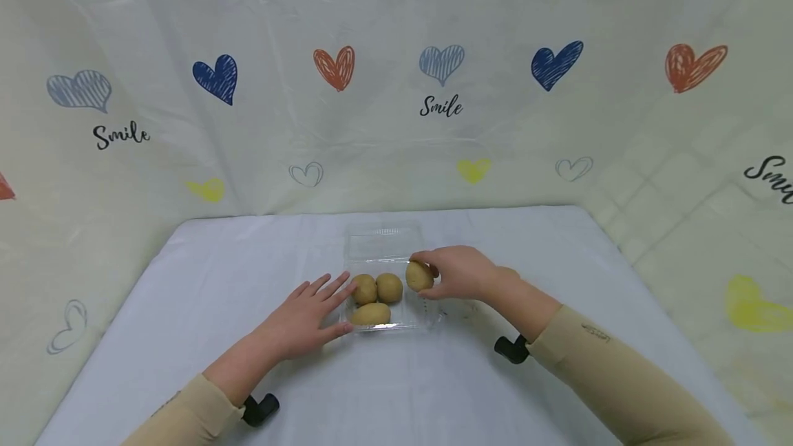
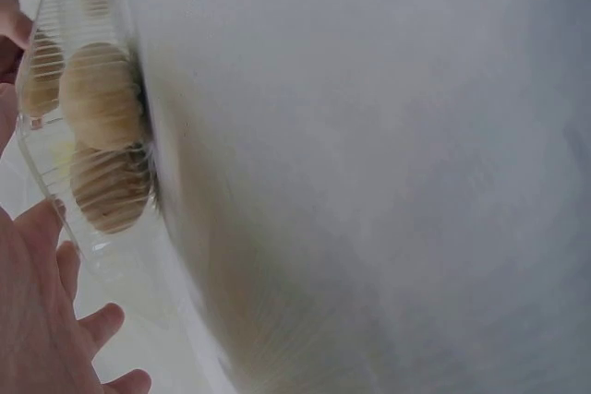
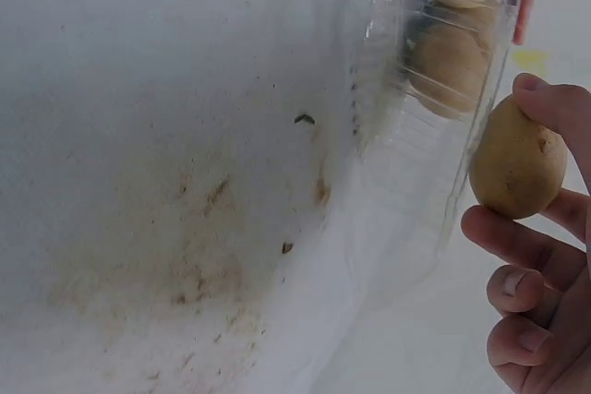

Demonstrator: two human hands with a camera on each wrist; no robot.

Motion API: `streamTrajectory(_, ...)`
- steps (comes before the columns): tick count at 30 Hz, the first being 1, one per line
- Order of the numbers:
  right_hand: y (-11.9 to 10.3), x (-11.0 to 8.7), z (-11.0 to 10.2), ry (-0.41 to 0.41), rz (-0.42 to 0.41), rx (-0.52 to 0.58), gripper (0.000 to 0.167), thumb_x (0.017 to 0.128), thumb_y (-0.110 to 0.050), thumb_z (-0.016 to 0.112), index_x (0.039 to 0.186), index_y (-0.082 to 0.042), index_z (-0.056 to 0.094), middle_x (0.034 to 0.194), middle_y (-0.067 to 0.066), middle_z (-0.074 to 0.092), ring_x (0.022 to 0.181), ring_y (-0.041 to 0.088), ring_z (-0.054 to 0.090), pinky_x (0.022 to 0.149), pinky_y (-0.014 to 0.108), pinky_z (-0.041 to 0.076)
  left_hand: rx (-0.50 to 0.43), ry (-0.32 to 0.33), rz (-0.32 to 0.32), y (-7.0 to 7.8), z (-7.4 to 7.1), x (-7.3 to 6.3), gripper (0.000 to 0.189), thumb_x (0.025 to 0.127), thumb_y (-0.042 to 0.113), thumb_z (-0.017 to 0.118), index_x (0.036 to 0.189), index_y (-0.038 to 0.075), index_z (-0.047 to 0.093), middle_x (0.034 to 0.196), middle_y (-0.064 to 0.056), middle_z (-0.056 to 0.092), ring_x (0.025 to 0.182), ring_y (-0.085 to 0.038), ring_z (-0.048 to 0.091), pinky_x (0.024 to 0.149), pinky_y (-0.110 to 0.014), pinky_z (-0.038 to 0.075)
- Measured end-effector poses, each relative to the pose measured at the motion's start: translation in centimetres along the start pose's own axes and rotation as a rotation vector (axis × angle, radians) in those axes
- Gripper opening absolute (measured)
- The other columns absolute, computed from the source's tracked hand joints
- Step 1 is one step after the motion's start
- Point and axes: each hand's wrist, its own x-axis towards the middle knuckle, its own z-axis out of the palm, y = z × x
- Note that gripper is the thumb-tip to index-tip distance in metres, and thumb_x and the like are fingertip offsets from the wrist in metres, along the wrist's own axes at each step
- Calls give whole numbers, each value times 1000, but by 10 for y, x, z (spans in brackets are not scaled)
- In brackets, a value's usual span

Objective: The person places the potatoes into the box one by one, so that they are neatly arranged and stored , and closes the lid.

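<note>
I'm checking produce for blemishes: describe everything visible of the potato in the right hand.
The potato is oval and tan, its unpeeled skin bearing a brown blemish and dark specks. The right hand grips it between thumb and fingers at the right side of the clear container; contact between the two is unclear.

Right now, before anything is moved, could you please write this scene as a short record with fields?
Right hand: holds one potato near the container's right rim
Left hand: fingers spread, at the container's left side
Container: clear plastic
Lid: open, at the far side
Inside: three potatoes
Covering: white, with brown specks right of the container
Backdrop: pale, printed with hearts and "Smile"
</note>
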Motion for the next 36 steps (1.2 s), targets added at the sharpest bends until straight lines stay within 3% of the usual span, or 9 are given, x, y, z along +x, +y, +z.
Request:
streamTrajectory(6,-3,8,6,5,-39,-73,52,80,-45,77,124,-21,64,84,-16,60,74,5,53,66,27,46,2,1,-2,1,0,0,79,94,74,34,159,31,19,166,8,10,150,-29,17,118,-56,18)
streamTrajectory(14,-5,18,15,-54,-25,-148,39,79,-41,79,110,-21,67,80,-14,56,72,8,51,65,29,44,-11,8,-4,2,0,1,76,96,68,42,159,30,22,166,6,14,150,-29,17,117,-56,19)
streamTrajectory(25,-16,23,16,-90,22,-229,26,78,-37,80,86,-22,60,74,-9,52,65,12,48,59,32,43,-11,13,-1,2,-2,-1,78,95,72,38,159,30,21,166,7,13,150,-31,18,117,-56,19)
streamTrajectory(28,-18,23,14,-99,35,-230,27,79,-38,80,93,-21,64,76,-8,54,67,12,49,60,33,45,-22,16,-3,1,-2,-1,77,95,70,41,159,30,22,166,6,14,150,-31,19,117,-57,19)
streamTrajectory(33,-18,21,14,-110,53,-214,56,78,-44,82,128,-22,65,89,-9,62,76,9,55,69,33,50,-33,16,1,1,0,-1,77,95,70,41,159,30,23,166,5,15,149,-31,19,116,-58,19)
streamTrajectory(36,-16,19,14,-103,67,-191,63,78,-45,82,134,-24,62,91,-9,63,77,9,56,70,32,51,-33,13,-1,1,1,0,77,95,69,42,159,30,23,166,6,14,150,-31,19,116,-57,20)
